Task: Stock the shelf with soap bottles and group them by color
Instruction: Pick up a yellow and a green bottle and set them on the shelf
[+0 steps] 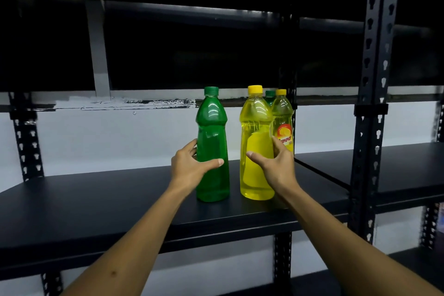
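The black shelf (96,199) runs wide and bare to the left of the bottles, with open board from the left post to the green bottle, and a strip of free board between the bottles and the front edge. To the right, a black upright post (374,127) stands at the front edge where this board meets the next shelf board (396,166), and the bottles crowd near that junction. Overhead, a dark upper shelf (192,12) leaves clear height above the caps. Four bottles show: two green, two yellow. The front green bottle (212,144) stands upright, filled with green liquid almost to the neck, green cap on. The front yellow bottle (257,142) stands upright just to its right, a narrow gap between them, filled with yellow liquid, yellow cap on. Behind it stands a second yellow bottle (283,122) with a red and yellow label, touching or nearly touching the front one. Only the cap and shoulder of the second green bottle (270,95) peek out behind those two. The left hand (192,166) grips the front green bottle low down, thumb across the front. The right hand (274,163) holds the front yellow bottle, thumb on its front and fingers round the right side.
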`<state>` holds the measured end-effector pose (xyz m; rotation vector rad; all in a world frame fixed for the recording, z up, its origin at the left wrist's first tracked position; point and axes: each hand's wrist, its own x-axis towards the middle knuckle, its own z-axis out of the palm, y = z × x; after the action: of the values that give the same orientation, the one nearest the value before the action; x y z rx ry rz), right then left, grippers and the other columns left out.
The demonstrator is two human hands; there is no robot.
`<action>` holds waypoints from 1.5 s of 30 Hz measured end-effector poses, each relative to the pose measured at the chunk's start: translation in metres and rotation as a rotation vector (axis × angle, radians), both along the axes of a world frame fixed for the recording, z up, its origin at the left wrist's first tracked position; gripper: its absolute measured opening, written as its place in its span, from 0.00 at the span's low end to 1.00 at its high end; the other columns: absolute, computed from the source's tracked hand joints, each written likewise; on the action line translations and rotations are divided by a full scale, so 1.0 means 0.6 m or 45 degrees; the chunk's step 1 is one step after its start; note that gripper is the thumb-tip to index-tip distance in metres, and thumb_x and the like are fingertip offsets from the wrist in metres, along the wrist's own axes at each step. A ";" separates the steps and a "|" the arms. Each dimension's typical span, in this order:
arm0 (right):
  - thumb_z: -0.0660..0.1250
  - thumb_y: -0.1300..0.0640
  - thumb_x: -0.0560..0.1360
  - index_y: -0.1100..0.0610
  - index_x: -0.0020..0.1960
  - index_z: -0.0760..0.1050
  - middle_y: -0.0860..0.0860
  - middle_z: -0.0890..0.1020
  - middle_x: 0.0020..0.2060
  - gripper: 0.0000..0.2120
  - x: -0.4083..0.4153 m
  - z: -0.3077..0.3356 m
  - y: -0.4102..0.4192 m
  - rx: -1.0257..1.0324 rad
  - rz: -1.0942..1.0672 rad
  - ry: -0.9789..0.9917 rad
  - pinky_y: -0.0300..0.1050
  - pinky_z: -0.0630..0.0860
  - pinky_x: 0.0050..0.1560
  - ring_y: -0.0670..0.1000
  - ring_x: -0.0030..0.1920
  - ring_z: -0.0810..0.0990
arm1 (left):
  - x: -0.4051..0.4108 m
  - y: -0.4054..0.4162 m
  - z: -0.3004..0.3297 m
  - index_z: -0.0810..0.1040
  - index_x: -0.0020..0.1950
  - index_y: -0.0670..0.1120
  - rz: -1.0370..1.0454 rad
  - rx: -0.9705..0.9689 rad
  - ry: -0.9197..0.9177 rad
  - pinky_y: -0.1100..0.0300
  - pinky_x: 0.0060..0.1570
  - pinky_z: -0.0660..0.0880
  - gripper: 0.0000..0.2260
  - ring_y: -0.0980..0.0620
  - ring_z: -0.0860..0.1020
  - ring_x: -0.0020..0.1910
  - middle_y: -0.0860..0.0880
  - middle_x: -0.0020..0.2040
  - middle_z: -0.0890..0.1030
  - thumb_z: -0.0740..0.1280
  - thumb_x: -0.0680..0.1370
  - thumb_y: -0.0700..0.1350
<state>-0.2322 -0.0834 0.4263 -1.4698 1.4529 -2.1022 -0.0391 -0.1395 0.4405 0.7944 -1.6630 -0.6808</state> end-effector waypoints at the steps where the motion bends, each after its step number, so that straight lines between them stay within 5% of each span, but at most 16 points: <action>1: 0.78 0.52 0.67 0.54 0.72 0.67 0.50 0.77 0.61 0.38 -0.002 -0.005 -0.002 -0.004 0.007 -0.002 0.51 0.77 0.59 0.52 0.61 0.76 | -0.001 -0.005 -0.003 0.73 0.69 0.46 -0.014 -0.002 0.000 0.65 0.51 0.72 0.33 0.58 0.74 0.53 0.56 0.52 0.76 0.80 0.66 0.43; 6: 0.76 0.56 0.70 0.48 0.75 0.59 0.42 0.68 0.65 0.40 -0.035 -0.032 0.006 0.173 0.294 0.039 0.48 0.70 0.64 0.47 0.67 0.66 | 0.015 -0.037 -0.021 0.70 0.70 0.53 -0.221 0.119 -0.017 0.57 0.62 0.73 0.32 0.54 0.76 0.61 0.54 0.60 0.78 0.78 0.69 0.44; 9: 0.78 0.55 0.63 0.51 0.75 0.61 0.45 0.74 0.65 0.44 -0.049 -0.045 0.009 0.333 0.458 -0.027 0.53 0.69 0.68 0.50 0.66 0.73 | 0.033 -0.047 -0.040 0.71 0.66 0.53 -0.445 0.327 -0.022 0.47 0.65 0.73 0.30 0.48 0.80 0.59 0.48 0.58 0.82 0.75 0.66 0.41; 12: 0.76 0.63 0.67 0.50 0.69 0.66 0.45 0.78 0.60 0.34 -0.052 -0.046 0.008 0.340 0.479 -0.031 0.56 0.69 0.69 0.51 0.63 0.75 | 0.038 -0.048 -0.061 0.72 0.65 0.48 -0.529 0.409 -0.089 0.46 0.66 0.72 0.29 0.47 0.80 0.59 0.46 0.58 0.82 0.72 0.65 0.38; 19: 0.73 0.66 0.71 0.48 0.68 0.62 0.41 0.75 0.54 0.32 -0.051 -0.051 0.010 0.311 0.443 0.002 0.37 0.73 0.51 0.42 0.54 0.76 | 0.037 -0.052 -0.069 0.70 0.70 0.47 -0.486 0.384 -0.119 0.48 0.64 0.74 0.30 0.50 0.80 0.59 0.48 0.60 0.81 0.75 0.70 0.34; 21: 0.74 0.61 0.71 0.50 0.71 0.61 0.41 0.74 0.54 0.34 -0.044 -0.051 0.015 0.312 0.340 0.072 0.34 0.72 0.49 0.41 0.54 0.75 | 0.034 -0.042 -0.068 0.68 0.70 0.48 -0.398 0.333 -0.151 0.52 0.62 0.75 0.32 0.52 0.80 0.58 0.50 0.60 0.81 0.77 0.69 0.38; 24: 0.77 0.53 0.68 0.52 0.73 0.61 0.45 0.73 0.58 0.39 -0.032 -0.055 0.021 0.304 0.171 0.184 0.42 0.73 0.56 0.49 0.62 0.73 | 0.026 -0.030 -0.068 0.68 0.69 0.51 -0.219 0.241 -0.219 0.54 0.59 0.77 0.37 0.54 0.80 0.55 0.53 0.58 0.80 0.81 0.64 0.47; 28: 0.76 0.54 0.70 0.49 0.69 0.61 0.39 0.70 0.52 0.33 -0.026 -0.050 0.029 0.319 0.166 0.237 0.28 0.71 0.43 0.41 0.51 0.71 | 0.028 -0.026 -0.068 0.68 0.71 0.52 -0.194 0.259 -0.207 0.50 0.59 0.77 0.44 0.51 0.80 0.55 0.49 0.58 0.80 0.82 0.59 0.55; 31: 0.75 0.57 0.70 0.51 0.62 0.68 0.45 0.77 0.52 0.25 -0.046 -0.034 0.030 0.406 0.547 -0.038 0.35 0.75 0.46 0.49 0.54 0.78 | 0.047 -0.035 -0.062 0.63 0.75 0.54 -0.449 0.515 0.023 0.45 0.69 0.69 0.46 0.45 0.78 0.60 0.40 0.59 0.80 0.80 0.60 0.49; 33: 0.78 0.56 0.60 0.56 0.67 0.71 0.55 0.80 0.58 0.36 -0.071 -0.031 0.024 0.396 0.806 -0.265 0.53 0.74 0.62 0.58 0.61 0.78 | 0.059 -0.047 -0.059 0.59 0.77 0.52 -0.678 0.662 0.158 0.46 0.72 0.62 0.43 0.43 0.77 0.63 0.38 0.61 0.79 0.73 0.65 0.39; 36: 0.79 0.58 0.57 0.56 0.71 0.69 0.61 0.73 0.66 0.45 -0.089 -0.025 0.016 0.381 1.042 -0.501 0.62 0.61 0.72 0.62 0.66 0.72 | 0.063 -0.062 -0.055 0.58 0.78 0.50 -0.962 0.769 0.230 0.49 0.71 0.63 0.39 0.44 0.78 0.61 0.40 0.64 0.78 0.67 0.69 0.32; 39: 0.75 0.60 0.64 0.58 0.72 0.68 0.63 0.68 0.71 0.38 -0.086 -0.018 0.004 0.375 1.159 -0.573 0.64 0.59 0.73 0.65 0.71 0.66 | 0.056 -0.069 -0.050 0.66 0.73 0.44 -1.076 0.821 0.262 0.53 0.59 0.72 0.34 0.46 0.81 0.54 0.42 0.59 0.81 0.67 0.67 0.30; 42: 0.76 0.57 0.63 0.60 0.65 0.76 0.62 0.76 0.64 0.31 -0.082 -0.013 -0.003 0.383 1.257 -0.622 0.63 0.71 0.65 0.64 0.65 0.75 | 0.048 -0.072 -0.045 0.72 0.69 0.43 -1.152 0.871 0.335 0.53 0.52 0.78 0.40 0.44 0.80 0.55 0.41 0.57 0.81 0.78 0.58 0.32; 45: 0.77 0.55 0.61 0.60 0.62 0.79 0.61 0.78 0.62 0.30 -0.081 -0.012 -0.003 0.413 1.257 -0.584 0.61 0.72 0.65 0.62 0.63 0.77 | 0.046 -0.076 -0.043 0.74 0.68 0.42 -1.171 0.897 0.341 0.53 0.52 0.79 0.39 0.44 0.79 0.55 0.41 0.58 0.81 0.79 0.57 0.34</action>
<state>-0.2807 -0.0854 0.4191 -1.1112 0.6259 -1.3594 -0.0118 -0.1849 0.4148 0.3201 -1.4864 -1.9929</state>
